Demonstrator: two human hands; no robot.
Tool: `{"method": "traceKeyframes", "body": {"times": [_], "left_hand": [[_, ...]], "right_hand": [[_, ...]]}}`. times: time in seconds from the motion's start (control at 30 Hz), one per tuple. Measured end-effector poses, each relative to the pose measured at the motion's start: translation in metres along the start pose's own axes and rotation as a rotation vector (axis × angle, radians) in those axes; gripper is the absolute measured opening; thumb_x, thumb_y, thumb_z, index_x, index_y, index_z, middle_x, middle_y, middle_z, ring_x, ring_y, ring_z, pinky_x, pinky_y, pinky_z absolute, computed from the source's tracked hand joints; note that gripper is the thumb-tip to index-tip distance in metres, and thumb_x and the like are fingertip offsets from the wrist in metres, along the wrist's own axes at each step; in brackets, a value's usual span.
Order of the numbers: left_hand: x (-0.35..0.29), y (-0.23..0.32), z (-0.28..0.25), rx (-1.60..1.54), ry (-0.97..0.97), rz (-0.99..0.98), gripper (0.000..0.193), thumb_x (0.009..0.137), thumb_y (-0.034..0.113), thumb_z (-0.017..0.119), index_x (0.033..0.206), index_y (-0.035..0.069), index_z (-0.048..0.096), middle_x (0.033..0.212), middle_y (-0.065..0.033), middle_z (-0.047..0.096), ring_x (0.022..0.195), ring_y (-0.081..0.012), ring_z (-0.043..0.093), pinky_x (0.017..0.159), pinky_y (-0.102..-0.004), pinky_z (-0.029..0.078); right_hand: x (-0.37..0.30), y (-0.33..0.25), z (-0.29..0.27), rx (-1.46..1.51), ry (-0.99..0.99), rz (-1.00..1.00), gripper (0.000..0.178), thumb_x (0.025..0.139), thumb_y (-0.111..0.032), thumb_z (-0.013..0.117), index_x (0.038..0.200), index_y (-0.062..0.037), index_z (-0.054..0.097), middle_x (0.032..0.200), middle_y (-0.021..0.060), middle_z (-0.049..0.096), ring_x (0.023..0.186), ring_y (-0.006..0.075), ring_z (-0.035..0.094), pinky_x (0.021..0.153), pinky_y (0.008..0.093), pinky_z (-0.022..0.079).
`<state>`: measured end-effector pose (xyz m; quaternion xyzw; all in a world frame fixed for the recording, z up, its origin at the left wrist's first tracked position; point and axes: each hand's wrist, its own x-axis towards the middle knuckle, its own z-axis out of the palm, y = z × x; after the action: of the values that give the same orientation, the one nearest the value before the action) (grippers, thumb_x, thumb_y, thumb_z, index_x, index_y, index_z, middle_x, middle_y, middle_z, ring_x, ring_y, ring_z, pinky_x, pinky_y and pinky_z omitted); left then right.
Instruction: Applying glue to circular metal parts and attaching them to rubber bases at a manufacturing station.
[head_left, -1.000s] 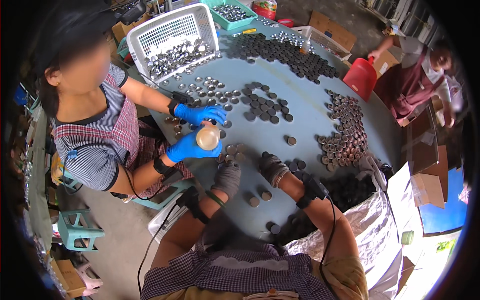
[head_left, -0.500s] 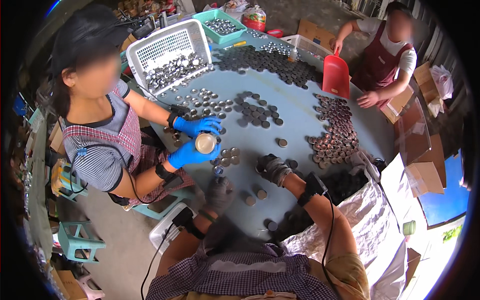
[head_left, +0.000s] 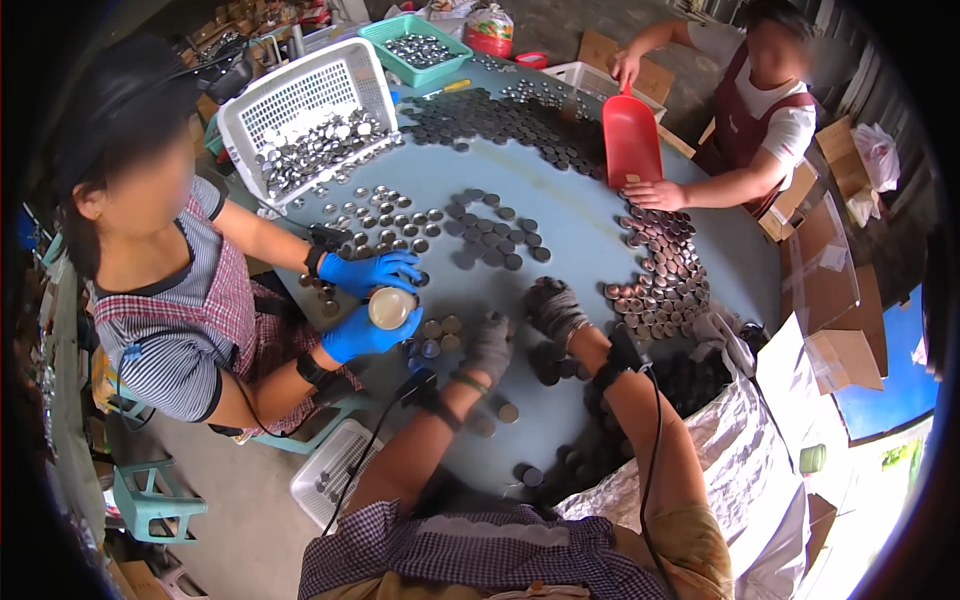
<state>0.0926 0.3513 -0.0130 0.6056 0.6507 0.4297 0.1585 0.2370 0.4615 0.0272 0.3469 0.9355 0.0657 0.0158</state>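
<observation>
The left hand (head_left: pixel 490 347), in a grey cloth glove, is held over the blue-grey desk (head_left: pixel 585 250) with its fingers bent, and it cannot be told whether anything is grasped in it. The right hand (head_left: pixel 553 308), in a grey glove too, is held just beside it, also with bent fingers, and its grasp cannot be told either. Some small dark round caps (head_left: pixel 545 363) are seen on the desk just below the right hand, between the two wrists. A few dull grey round caps (head_left: pixel 446 335) are spread just left of the left hand, and two brownish round caps (head_left: pixel 508 412) are set near the left wrist. Past the hands, a loose bunch of black round caps (head_left: pixel 495 235) is laid out. To the left, a pale round cup (head_left: pixel 391 308) is held by a person in a striped shirt (head_left: pixel 150 345), whose hands are covered by blue gloves (head_left: pixel 365 335). To the right, a patch of shiny reddish-silver caps (head_left: pixel 660 280) is spread. Behind it, a red plastic scoop (head_left: pixel 632 135) is held by a person in a dark red apron (head_left: pixel 740 120). At the far left, silver caps are heaped in a white plastic basket (head_left: pixel 300 90).
</observation>
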Motion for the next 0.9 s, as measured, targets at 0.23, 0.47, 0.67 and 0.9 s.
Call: {"method": "traceKeyframes", "body": {"times": [0.23, 0.47, 0.67, 0.9], "left_hand": [[0.007, 0.051, -0.005, 0.054, -0.087, 0.19, 0.023, 0.077, 0.016, 0.062, 0.099, 0.009, 0.06, 0.093, -0.0151, 0.063, 0.085, -0.0363, 0.06, 0.078, -0.0433, 0.048], [-0.021, 0.053, 0.008, 0.011, -0.405, 0.081, 0.021, 0.075, 0.019, 0.062, 0.093, 0.008, 0.064, 0.093, -0.0132, 0.061, 0.088, -0.032, 0.06, 0.078, -0.0412, 0.048], [-0.04, 0.048, -0.015, 0.144, -0.325, 0.159, 0.026, 0.071, 0.018, 0.065, 0.095, 0.007, 0.061, 0.092, -0.0124, 0.059, 0.086, -0.0301, 0.06, 0.074, -0.0407, 0.048], [-0.075, 0.03, -0.067, -0.009, -0.119, 0.119, 0.029, 0.063, 0.013, 0.067, 0.091, 0.007, 0.059, 0.09, -0.0125, 0.055, 0.083, -0.0321, 0.057, 0.072, -0.0419, 0.048]], "right_hand": [[-0.046, 0.045, -0.05, 0.027, -0.109, 0.358, 0.032, 0.076, -0.024, 0.06, 0.106, -0.0145, 0.064, 0.106, 0.0118, 0.063, 0.113, 0.0316, 0.052, 0.091, 0.0443, 0.043], [-0.068, -0.011, -0.093, 0.09, -0.58, 0.063, 0.033, 0.078, -0.025, 0.061, 0.108, -0.0124, 0.063, 0.107, 0.0133, 0.065, 0.101, 0.0286, 0.061, 0.084, 0.04, 0.05], [-0.068, -0.025, -0.093, 0.063, -0.614, 0.163, 0.038, 0.074, -0.028, 0.066, 0.108, -0.0113, 0.062, 0.106, 0.0164, 0.064, 0.103, 0.0298, 0.061, 0.084, 0.041, 0.05], [-0.032, -0.036, -0.009, 0.685, -0.047, 0.291, 0.029, 0.071, -0.022, 0.063, 0.097, -0.0088, 0.06, 0.095, 0.0175, 0.061, 0.088, 0.0349, 0.06, 0.075, 0.0429, 0.049]]}}
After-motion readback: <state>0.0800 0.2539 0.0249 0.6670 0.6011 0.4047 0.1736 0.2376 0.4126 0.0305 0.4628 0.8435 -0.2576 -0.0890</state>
